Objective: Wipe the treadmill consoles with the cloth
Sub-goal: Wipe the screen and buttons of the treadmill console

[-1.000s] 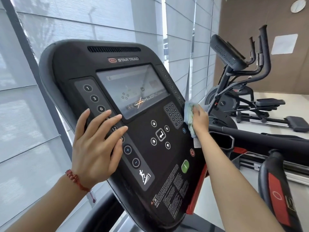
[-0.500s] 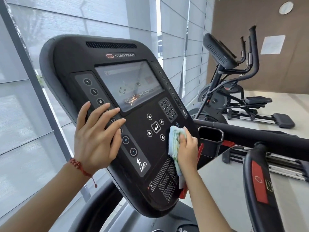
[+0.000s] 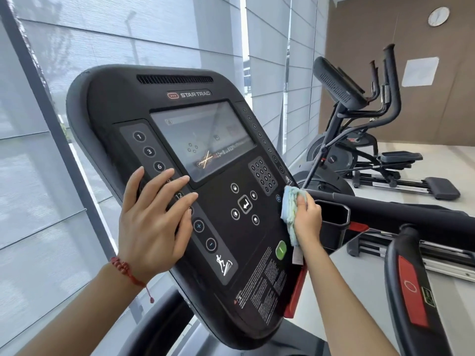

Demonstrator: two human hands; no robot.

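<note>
A black treadmill console [image 3: 133,98] with a dark screen [image 3: 203,140] and button panels fills the middle of the head view. My left hand [image 3: 151,222] lies flat on its left button strip, fingers spread, holding nothing. A pale blue-green folded cloth [image 3: 291,211] is pressed against the console's right edge, just below the number keypad [image 3: 262,174]. My right hand [image 3: 307,219] grips that cloth. A green button [image 3: 281,250] sits just below the cloth.
A black handrail [image 3: 401,214] runs right from the console, with a cup holder [image 3: 332,218] beside my right hand. A curved grip with a red pad [image 3: 411,289] stands at lower right. An elliptical machine [image 3: 359,129] stands behind. Blinds cover the windows [image 3: 64,73] at left.
My right hand with the cloth went down the console's right side to its lower part, then came back up to the right edge below the keypad. My left hand has stayed put.
</note>
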